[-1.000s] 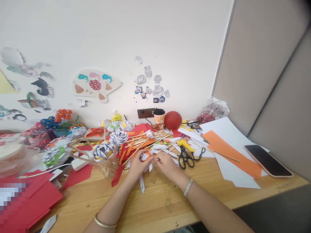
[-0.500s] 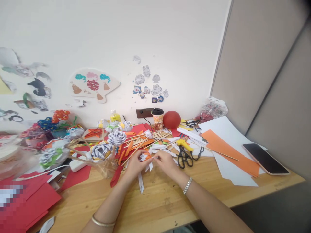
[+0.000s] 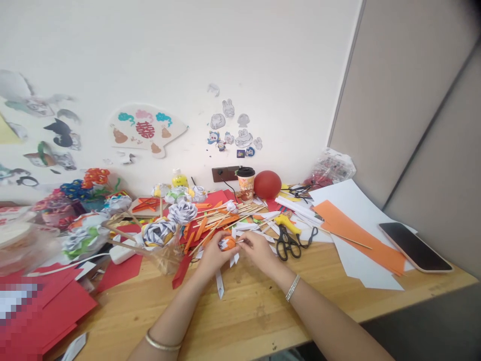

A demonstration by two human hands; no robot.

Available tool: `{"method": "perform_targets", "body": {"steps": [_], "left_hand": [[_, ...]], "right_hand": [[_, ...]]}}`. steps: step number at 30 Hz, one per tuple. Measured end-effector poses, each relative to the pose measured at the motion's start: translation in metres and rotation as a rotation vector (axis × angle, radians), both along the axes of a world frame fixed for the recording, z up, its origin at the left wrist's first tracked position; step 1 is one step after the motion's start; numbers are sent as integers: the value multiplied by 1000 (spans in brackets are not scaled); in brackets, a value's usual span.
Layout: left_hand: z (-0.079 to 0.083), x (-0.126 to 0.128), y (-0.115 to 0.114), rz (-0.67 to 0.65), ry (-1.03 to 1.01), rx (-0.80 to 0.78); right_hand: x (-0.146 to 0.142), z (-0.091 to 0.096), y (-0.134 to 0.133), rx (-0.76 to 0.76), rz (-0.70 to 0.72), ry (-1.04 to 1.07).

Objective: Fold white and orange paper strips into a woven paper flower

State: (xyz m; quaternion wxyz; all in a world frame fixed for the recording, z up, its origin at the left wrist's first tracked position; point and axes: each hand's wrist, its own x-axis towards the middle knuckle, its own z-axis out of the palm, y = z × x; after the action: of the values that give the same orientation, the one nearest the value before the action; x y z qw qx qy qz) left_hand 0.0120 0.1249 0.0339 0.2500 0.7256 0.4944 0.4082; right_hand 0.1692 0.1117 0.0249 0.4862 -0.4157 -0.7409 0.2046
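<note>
Between the thumb and fingers of my left hand (image 3: pixel 216 253) is a small orange and white paper flower (image 3: pixel 227 243), partly covered by the fingers. My right hand (image 3: pixel 257 250) is closed in a pinch right beside the flower, at its right edge. A thin pale end shows at those fingertips, too small to make out. Below my left hand a folded white paper strip (image 3: pixel 219 285) lies on the wooden table (image 3: pixel 240 321). Black scissors (image 3: pixel 287 244) rest to the right of my right hand, next to a yellow-handled tool (image 3: pixel 287 223).
Wooden sticks (image 3: pixel 214 218) and paper scraps are heaped behind my hands. Finished paper roses (image 3: pixel 160 233) stand at the left by red sheets (image 3: pixel 63 311). A lidded cup (image 3: pixel 246 185) and a red balloon (image 3: pixel 267 185) are at the back; a phone (image 3: pixel 415 246) lies right.
The whole view has shifted slightly. My hands stay together at the paper flower, which now shows a little more orange between my fingers.
</note>
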Motion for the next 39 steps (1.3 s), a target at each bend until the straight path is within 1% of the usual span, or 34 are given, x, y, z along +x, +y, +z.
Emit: {"method": "perform_targets", "body": {"steps": [4, 10, 13, 17, 21, 25, 28, 31, 36, 39], "left_hand": [[0, 0, 0, -59, -28, -30], [-3, -1, 2, -100, -143, -121], [-2, -1, 2, -123, -224, -170], [2, -1, 0, -120, -278, -168], [4, 0, -1, -136, -327, -224], [3, 1, -1, -146, -283, -178], [2, 0, 0, -152, -225, -155], [0, -3, 1, -194, -198, -153], [0, -7, 2, -322, -235, -232], [2, -8, 1, -336, -255, -254]], "right_hand": [[0, 0, 1, -21, -8, 45], [0, -2, 2, -65, -43, 76], [1, 3, -5, -12, -19, -4], [0, 8, -14, 79, 34, -176], [-1, 5, -13, 150, 40, -247], [-2, -2, -8, 225, 53, -243], [0, -2, -7, 228, 42, -230], [1, 1, -8, 215, 21, -236], [3, 3, -8, 219, 60, -215], [3, 4, -8, 195, 74, -194]]}}
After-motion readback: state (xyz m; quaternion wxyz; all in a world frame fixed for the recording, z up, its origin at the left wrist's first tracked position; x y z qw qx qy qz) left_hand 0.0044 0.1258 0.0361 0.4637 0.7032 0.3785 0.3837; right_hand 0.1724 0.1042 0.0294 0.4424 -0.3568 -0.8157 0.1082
